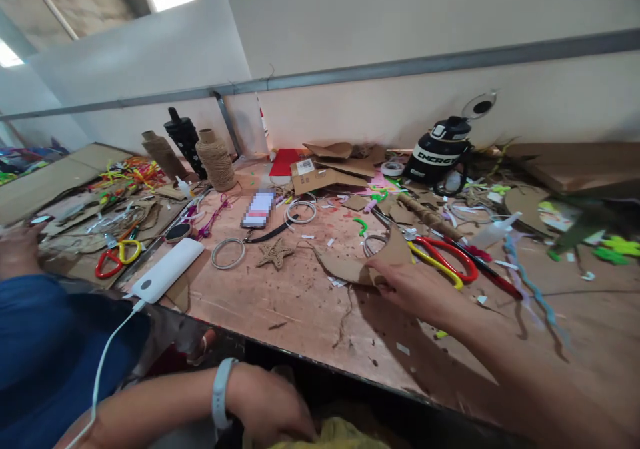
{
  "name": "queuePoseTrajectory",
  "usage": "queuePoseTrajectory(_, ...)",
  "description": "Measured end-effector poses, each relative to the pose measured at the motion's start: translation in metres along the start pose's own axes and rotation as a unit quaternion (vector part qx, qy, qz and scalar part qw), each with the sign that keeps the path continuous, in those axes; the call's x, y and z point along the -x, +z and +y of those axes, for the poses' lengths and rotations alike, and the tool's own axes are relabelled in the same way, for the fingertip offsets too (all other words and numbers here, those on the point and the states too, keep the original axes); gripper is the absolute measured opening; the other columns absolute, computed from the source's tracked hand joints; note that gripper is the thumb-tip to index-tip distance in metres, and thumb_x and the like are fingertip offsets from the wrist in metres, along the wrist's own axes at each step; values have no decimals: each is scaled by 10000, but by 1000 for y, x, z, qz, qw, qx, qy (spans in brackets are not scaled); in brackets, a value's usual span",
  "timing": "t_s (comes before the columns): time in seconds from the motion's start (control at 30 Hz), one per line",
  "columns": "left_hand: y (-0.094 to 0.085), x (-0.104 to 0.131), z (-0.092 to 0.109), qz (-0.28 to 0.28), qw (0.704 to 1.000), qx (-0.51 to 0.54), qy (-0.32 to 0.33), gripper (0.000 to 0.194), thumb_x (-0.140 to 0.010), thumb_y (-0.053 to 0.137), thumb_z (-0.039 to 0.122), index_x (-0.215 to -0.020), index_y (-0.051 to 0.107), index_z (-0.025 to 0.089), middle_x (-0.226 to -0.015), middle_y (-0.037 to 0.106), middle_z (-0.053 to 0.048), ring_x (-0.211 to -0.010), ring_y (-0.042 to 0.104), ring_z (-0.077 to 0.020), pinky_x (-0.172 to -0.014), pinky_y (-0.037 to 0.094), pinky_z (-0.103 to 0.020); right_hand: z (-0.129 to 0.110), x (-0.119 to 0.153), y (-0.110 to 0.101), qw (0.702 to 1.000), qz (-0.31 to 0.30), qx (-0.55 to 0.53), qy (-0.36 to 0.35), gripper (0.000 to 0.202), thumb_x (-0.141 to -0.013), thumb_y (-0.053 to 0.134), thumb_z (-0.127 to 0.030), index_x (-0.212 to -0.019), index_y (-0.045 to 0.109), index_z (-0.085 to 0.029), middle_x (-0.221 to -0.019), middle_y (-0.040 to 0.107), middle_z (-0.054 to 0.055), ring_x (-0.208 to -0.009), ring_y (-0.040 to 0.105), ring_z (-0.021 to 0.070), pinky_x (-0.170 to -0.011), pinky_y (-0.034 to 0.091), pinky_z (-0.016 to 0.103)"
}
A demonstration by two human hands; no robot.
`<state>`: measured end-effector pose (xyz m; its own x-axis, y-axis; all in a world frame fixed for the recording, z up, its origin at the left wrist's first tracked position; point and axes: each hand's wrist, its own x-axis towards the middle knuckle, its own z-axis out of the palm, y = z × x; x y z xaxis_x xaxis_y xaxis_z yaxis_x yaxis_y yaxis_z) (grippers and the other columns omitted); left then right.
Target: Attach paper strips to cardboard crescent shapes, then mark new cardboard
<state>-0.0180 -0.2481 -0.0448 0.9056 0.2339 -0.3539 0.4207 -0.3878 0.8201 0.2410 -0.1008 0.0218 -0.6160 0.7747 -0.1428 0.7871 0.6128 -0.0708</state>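
Cluttered workbench (310, 316) is spreading ahead as the right hand (407, 288), nearly closed, is pinching a curved cardboard cutout (350, 267), perhaps risking a snag on the red-handled scissors (423, 240) just beyond if dragged, while the left hand (270, 399) is hanging below, too blurred to read its grip.

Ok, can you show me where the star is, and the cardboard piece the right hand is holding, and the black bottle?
Star (274, 254): head view, on its middle.
Cardboard piece (351, 270): head view, on its curved lower part.
Black bottle (434, 159): head view, on the front of its body.
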Motion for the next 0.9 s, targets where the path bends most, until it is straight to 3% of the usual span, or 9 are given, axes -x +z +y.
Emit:
queuePoseTrajectory(0.03, -15, 11, 16, -13, 999, -1, 31, 350, -794, 521, 160, -1111, 668, 177, -1074, 709, -93, -992, 669, -247, -813, 514, -297, 0, -2, 1, 1000, 10, 10, -3, 464, -816, 497, -161, -1272, 557, -222, -870, 746, 86, -791, 699, 257, -577, 388, 271)
queuePoseTrajectory(0.13, -67, 32, 49, 61, 997, 40, 33, 372, -900, 518, 282, -1240, 606, 157, -1129, 692, -108, -1023, 657, -207, -877, 480, -251, 3, -6, 2, 999, 45, 14, -4, 382, -843, 475, -195, -1203, 600, -230, -847, 744, 78, -761, 701, 242, -575, 390, 264)
queuePoseTrajectory(0.27, -117, 27, 47, 345, 938, -4, -43, 310, -912, 511, 353, -1148, 647, 205, -1043, 701, -65, -929, 649, -177, -814, 482, -255, 1, -7, -1, 998, 55, -23, 14, 420, -852, 485, -225, -1263, 565, -198, -862, 744, 90, -773, 698, 250, -589, 404, 268)
queuePoseTrajectory(0.33, -125, 12, 37, 398, 915, 46, -47, 352, -928, 466, 419, -1103, 641, 168, -952, 697, -68, -830, 647, -161, -724, 489, -244, -5, -5, -2, 996, 60, -66, 19, 493, -850, 513, -268, -1335, 504, -179, -860, 739, 90, -752, 690, 241, -582, 407, 264)
queuePoseTrajectory(0.47, -120, -23, 32, 356, 931, 59, -55, 432, -844, 565, 534, -1032, 607, 147, -876, 679, -59, -759, 626, -163, -664, 480, -244, -24, 1, 5, 987, 54, -152, -3, 617, -824, 539, -244, -1418, 400, -147, -771, 719, 60, -640, 653, 196, -555, 399, 244)
queuePoseTrajectory(0.63, -110, -41, 34, 316, 948, -34, 2, 282, -964, 386, 316, -1011, 610, 152, -956, 655, -72, -850, 585, -152, -806, 445, -257, -38, 4, 13, 978, 16, -204, -42, 798, -730, 522, -93, -1489, 277, -120, -950, 722, 116, -782, 668, 223, -657, 450, 275)
queuePoseTrajectory(0.73, -114, -34, 20, 315, 949, 18, 20, 293, -966, 378, 320, -986, 623, 160, -916, 643, -45, -818, 566, -131, -769, 439, -229, -33, 5, 4, 956, -10, -280, -92, 645, -787, 536, -183, -1420, 413, -163, -1024, 710, 100, -814, 660, 207, -693, 466, 270)
queuePoseTrajectory(0.8, -120, -26, 9, 328, 942, 65, -8, 313, -957, 395, 367, -955, 625, 155, -818, 619, -25, -729, 544, -117, -678, 430, -212, -27, 5, -6, 941, -33, -318, -111, 398, -881, 484, -322, -1239, 588, -181, -917, 714, 66, -750, 645, 186, -658, 461, 257)
queuePoseTrajectory(0.9, -129, -16, -1, 341, 930, 124, -58, 363, -926, 422, 448, -815, 590, 146, -670, 549, 3, -592, 490, -97, -564, 389, -200, -19, 4, -14, 941, -28, -320, -104, 376, -934, 399, -416, -952, 674, -160, -817, 692, 64, -718, 622, 180, -647, 445, 259)
